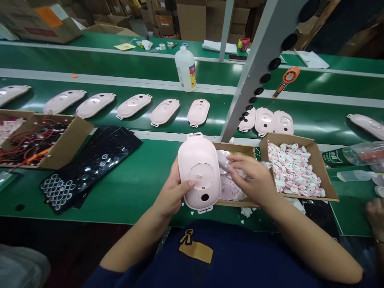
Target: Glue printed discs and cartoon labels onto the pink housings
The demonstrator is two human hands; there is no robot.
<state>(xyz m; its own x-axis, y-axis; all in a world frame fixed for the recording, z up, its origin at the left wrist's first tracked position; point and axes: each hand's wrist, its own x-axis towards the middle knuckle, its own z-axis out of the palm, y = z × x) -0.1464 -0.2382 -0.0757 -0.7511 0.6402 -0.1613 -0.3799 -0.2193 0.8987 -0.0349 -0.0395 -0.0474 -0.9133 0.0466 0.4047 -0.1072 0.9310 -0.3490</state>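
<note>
My left hand is closed around a pale pink plastic lid with rounded ends, a round recess and a black dot; the thumb lies on its face. Close to the lid's right edge, my right hand has its fingers bent together at a thin greyish piece, whose kind I cannot make out. Under that hand is a cardboard box with thin, pale pink round pieces in it. To the right, another cardboard box holds many small white and pink animal-shaped pieces.
Similar pink lids lie along the green belt. A grey metal post rises ahead. A white bottle stands behind. Black sheets with clear rings and a box of wired parts are left. Another person's hand shows far right.
</note>
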